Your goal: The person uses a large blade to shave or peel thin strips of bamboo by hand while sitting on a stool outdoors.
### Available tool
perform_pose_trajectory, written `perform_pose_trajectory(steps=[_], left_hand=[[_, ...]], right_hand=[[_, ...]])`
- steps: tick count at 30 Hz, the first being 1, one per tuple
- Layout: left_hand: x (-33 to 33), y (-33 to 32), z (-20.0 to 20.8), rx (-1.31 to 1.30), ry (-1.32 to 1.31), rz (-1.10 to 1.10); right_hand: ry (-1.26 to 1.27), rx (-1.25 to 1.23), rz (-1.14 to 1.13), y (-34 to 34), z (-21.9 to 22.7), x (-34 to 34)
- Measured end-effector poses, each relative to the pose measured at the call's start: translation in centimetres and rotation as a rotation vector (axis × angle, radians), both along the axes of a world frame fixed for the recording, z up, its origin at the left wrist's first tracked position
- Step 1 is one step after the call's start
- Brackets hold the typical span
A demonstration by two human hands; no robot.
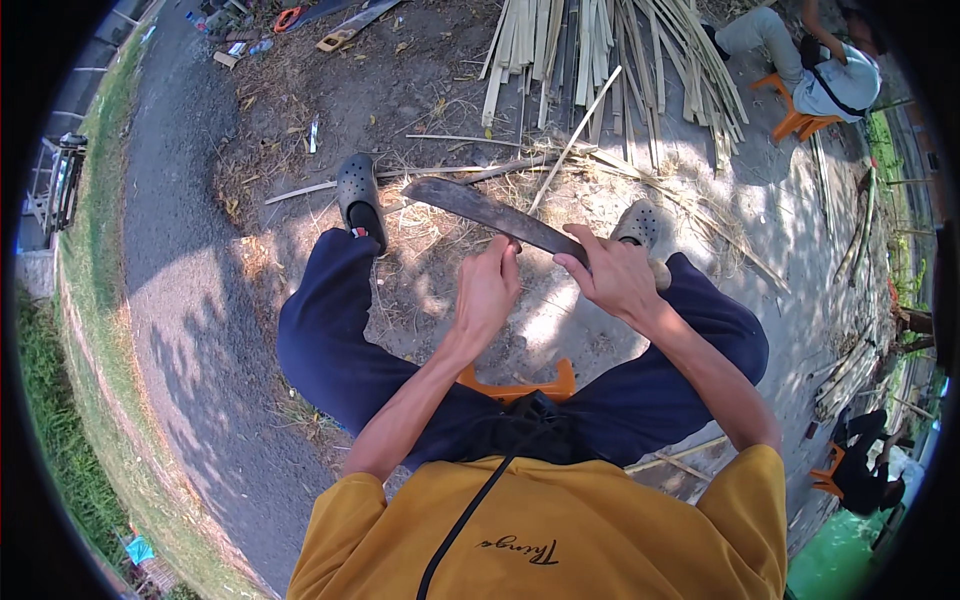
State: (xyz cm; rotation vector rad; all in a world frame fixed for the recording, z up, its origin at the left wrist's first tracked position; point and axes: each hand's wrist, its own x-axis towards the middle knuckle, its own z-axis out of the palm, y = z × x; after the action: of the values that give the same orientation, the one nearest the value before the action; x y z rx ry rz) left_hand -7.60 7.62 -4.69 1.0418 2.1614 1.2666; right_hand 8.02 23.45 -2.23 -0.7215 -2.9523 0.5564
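Machete [478, 207] slanted above sunlit ground [365, 110], its handle end wrapped in the fingers of the right hand [615, 275], with the blade reaching leftward past the left hand [487, 285]. The left fingers, bent, met the blade's near edge; whether they pinched a pale strip [578, 135] (its lower end hidden behind the blade) could not be told. Beyond lay heaped strips [580, 45].

The long blade [485, 208] is dark, matt, mottled metal, and the heaped strips [542, 50] are pale, dry-looking wood. The stool [566, 378] looks like smooth orange plastic; the shirt [620, 500] and trousers [330, 315] are matt cloth. The road [190, 230] has a rough, grainy surface.
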Motion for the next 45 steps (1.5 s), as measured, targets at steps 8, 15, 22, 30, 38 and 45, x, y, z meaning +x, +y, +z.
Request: perform_pose_trajectory(steps=[8, 15, 22, 30, 38, 45], left_hand=[[0.6, 0.0, 1.3, -0.079, 0.015, -0.010], [0.8, -0.7, 2.3, -0.067, 0.005, -0.025], [2.1, -2.1, 1.5, 0.026, -0.025, 0.036], [2.8, -9.2, -2.6, -0.226, 0.065, 0.107], [3.7, -11.5, -3.1, -0.450, 0.044, 0.059], [4.4, -10.6, -2.8, -0.365, 0.100, 0.099]], right_hand=[[0.034, -0.024, -0.132, 1.4, 1.1, 0.6], [-0.016, -0.045, -0.235, 2.3, 2.1, -0.3], [0.009, -0.080, -0.048, -1.1, -0.5, 2.0], [-0.022, -0.233, -0.109, -4.1, -6.4, 0.8], [-0.059, -0.251, -0.107, -4.5, -11.7, -0.4], [-0.096, -0.328, -0.062, -5.1, -11.7, 1.1]])
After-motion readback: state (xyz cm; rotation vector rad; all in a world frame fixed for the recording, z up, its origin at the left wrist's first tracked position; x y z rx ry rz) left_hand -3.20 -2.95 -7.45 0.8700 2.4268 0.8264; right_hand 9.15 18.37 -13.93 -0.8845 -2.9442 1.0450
